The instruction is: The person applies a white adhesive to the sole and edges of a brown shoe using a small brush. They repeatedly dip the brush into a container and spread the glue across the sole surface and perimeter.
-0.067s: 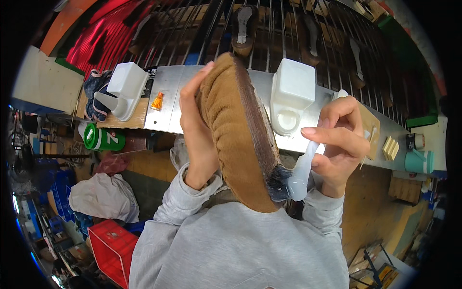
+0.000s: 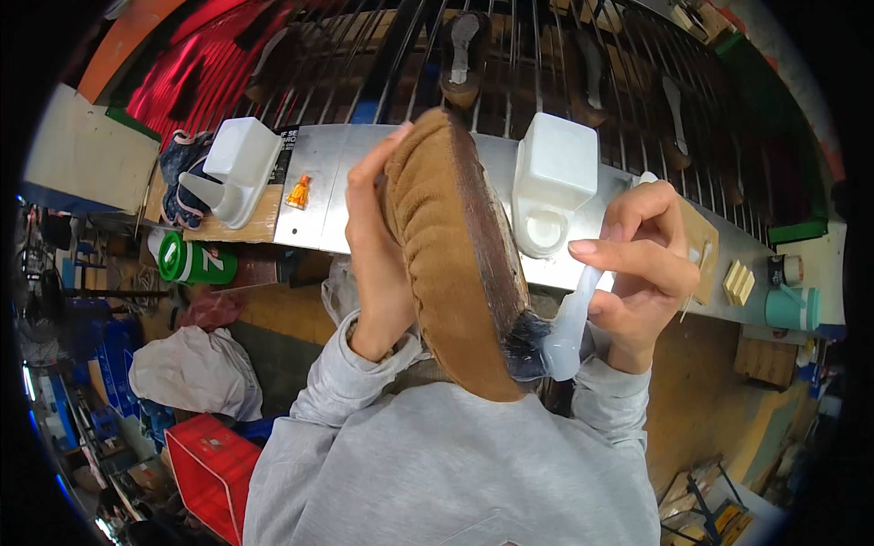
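My left hand [image 2: 375, 250] grips a brown suede shoe upper [image 2: 435, 264] from its left side. The shoe stands nearly upright before my chest, with its dark brown, rough-edged underside turned to the right. In my right hand [image 2: 651, 259], a brush [image 2: 566, 341] is pinched between thumb and fingers; its handle is whitish and translucent. The brush's dark bristles [image 2: 526, 346] press against the lower edge of the shoe's underside. Part of my left hand is hidden behind the shoe.
Behind the shoe runs a metal-topped bench [image 2: 323, 196] with two white dispensers, one here [image 2: 555, 173], and an orange tassel [image 2: 298, 192]. Beyond it, a barred rack [image 2: 401, 55] holds several soles. A green tub [image 2: 196, 258], a red crate [image 2: 214, 473] and a teal mug [image 2: 790, 308] stand around.
The shoe's upper end has shifted slightly down and to the right, together with my left hand. My right hand and the brush have hardly moved.
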The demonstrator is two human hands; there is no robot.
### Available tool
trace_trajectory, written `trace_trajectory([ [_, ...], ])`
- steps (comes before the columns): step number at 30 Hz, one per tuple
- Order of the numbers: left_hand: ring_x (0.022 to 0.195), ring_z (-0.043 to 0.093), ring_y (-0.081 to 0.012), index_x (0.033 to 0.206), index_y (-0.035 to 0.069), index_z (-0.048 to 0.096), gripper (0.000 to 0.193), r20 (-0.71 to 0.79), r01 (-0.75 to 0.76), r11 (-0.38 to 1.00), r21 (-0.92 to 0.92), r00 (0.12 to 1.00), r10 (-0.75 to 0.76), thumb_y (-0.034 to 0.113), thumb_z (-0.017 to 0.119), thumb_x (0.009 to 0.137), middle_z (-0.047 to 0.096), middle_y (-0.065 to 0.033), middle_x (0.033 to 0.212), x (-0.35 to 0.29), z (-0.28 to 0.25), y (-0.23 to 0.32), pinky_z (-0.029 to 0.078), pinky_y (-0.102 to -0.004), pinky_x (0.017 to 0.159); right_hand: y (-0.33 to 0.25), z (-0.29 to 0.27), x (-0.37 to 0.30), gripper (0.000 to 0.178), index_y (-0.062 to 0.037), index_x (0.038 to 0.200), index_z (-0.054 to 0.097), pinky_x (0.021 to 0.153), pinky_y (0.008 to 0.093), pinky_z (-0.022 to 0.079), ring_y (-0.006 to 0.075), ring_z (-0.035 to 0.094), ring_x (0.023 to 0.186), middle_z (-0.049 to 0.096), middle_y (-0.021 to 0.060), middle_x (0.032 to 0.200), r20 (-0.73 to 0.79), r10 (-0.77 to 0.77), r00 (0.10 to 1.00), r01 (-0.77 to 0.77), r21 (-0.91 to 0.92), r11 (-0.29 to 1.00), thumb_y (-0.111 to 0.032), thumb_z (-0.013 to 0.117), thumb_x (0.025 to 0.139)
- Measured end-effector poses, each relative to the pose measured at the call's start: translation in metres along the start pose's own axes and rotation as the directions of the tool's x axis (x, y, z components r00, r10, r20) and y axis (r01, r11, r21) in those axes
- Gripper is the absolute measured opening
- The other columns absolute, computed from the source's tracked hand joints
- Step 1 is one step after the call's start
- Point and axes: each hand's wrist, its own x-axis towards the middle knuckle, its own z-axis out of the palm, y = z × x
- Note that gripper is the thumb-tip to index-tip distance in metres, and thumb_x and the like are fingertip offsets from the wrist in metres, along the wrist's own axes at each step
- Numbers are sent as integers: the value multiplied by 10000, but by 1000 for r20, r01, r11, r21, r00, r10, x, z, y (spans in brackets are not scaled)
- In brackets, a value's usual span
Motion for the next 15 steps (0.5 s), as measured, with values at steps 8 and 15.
trace_trajectory([
  [8,1347,502,-248,1509,56,317,943,332,356,929,-97,892,-307,99,869,745,459,-160,1484,-15,-10,31,476,-389,1096,6,15,27,462,-158,934,838,612,254,314,131,463,738,477,-9,839,34,-124,992,124,9,992,-333,940,519],
  [15,1383,467,-263,1535,135,322,1048,543,333,935,-124,811,-217,151,931,682,449,-118,1510,-30,-7,22,421,-427,1151,15,13,62,500,-182,931,840,595,248,323,124,476,707,487,-15,799,146,-291,945,297,-18,955,-353,940,472],
])
